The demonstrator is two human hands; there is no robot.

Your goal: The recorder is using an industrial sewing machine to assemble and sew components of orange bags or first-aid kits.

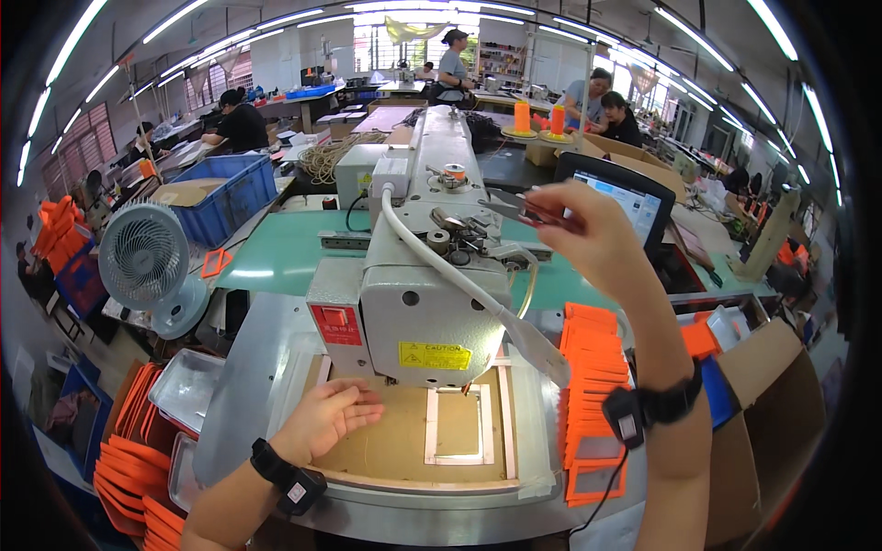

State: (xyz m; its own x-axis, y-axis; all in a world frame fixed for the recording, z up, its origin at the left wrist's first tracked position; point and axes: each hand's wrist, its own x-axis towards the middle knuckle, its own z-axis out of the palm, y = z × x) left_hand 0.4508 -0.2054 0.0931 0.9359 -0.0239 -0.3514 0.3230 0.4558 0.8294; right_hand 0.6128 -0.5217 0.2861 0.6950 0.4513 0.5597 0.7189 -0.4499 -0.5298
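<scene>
My left hand [338,421] hovers low over the left part of a tan template board [390,450] with a pale frame, fingers stretched out and holding nothing. A smaller pale rectangular frame [487,422] is set in the board, right of that hand. Raised beside the upper right of a grey industrial sewing machine [418,317], my right hand [588,234] is closed on a small tool with a dark red handle [559,220]. The fingers partly cover it, so its exact kind is unclear. The needle area is mostly hidden below the machine head.
Orange frame-shaped pieces [595,367] are stacked on the right; more orange pieces [129,473] lie at left near metal trays [188,390]. A fan [144,253] and blue crate [225,197] stand at left. Behind my right hand is a screen [634,207]. Several people work farther back.
</scene>
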